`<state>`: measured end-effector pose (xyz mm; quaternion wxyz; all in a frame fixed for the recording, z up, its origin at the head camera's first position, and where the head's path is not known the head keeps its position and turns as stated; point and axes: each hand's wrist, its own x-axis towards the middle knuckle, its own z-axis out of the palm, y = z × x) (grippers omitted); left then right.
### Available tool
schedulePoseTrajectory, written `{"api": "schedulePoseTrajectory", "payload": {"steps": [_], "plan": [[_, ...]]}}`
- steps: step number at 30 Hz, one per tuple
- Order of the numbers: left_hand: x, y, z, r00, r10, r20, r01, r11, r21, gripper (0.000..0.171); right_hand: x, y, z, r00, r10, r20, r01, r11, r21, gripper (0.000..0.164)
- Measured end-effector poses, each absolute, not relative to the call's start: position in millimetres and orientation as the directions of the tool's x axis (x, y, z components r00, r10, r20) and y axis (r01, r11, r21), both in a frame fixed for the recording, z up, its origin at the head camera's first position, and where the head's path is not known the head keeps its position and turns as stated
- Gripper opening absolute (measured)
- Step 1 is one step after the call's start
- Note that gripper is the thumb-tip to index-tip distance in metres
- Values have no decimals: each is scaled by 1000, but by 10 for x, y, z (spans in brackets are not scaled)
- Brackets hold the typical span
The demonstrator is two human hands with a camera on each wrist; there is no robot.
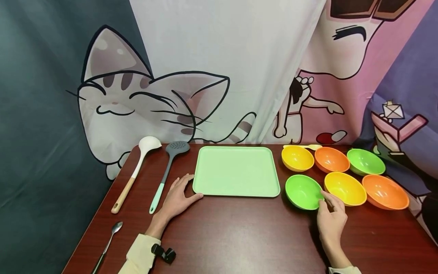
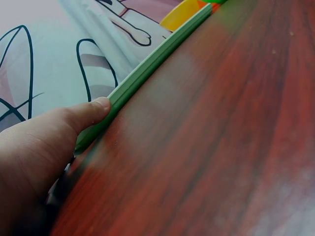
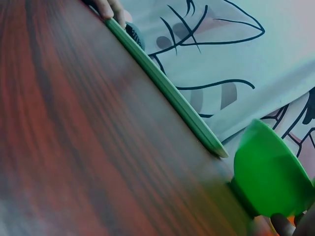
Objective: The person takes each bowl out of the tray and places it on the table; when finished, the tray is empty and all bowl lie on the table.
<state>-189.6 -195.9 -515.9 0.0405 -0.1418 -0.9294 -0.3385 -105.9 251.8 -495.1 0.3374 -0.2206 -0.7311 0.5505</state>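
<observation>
A light green rectangular tray (image 1: 236, 171) lies on the table. My left hand (image 1: 179, 198) touches its left side, fingers extended and thumb at the near left corner; in the left wrist view that thumb (image 2: 93, 112) rests against the tray's edge (image 2: 147, 64). On the right, my right hand (image 1: 332, 219) pinches the right rim of the nearest green bowl (image 1: 302, 192). The same green bowl (image 3: 270, 169) fills the lower right of the right wrist view, where only dark fingertips show below it. A yellow bowl (image 1: 345, 188) sits just behind the right fingers.
More bowls stand at the right: orange (image 1: 384, 192), yellow (image 1: 297, 158), orange (image 1: 332, 160) and green (image 1: 366, 161), with a pale utensil (image 1: 311, 147) behind. At the left lie a white ladle (image 1: 149, 144), a grey slotted turner (image 1: 177, 147) and a small metal spoon (image 1: 116, 227). A printed curtain (image 1: 219, 38) hangs behind.
</observation>
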Motion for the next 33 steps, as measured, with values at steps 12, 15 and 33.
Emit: {"api": "schedulePoseTrajectory", "payload": {"steps": [12, 15, 33], "plan": [[-1888, -1975, -5160, -959, 234, 158, 281, 738, 613, 81, -927, 2436, -4925, -647, 697, 311, -158, 276, -948, 29], [-1888, -1977, -5160, -958, 236, 161, 284, 737, 613, 81, -927, 2422, -4954, -623, 685, 378, -256, 278, -926, 12], [-1878, -1993, -5230, -957, 219, 190, 290, 714, 637, 72, -930, 2300, -5080, -636, 424, 644, -547, 341, -765, 48]]}}
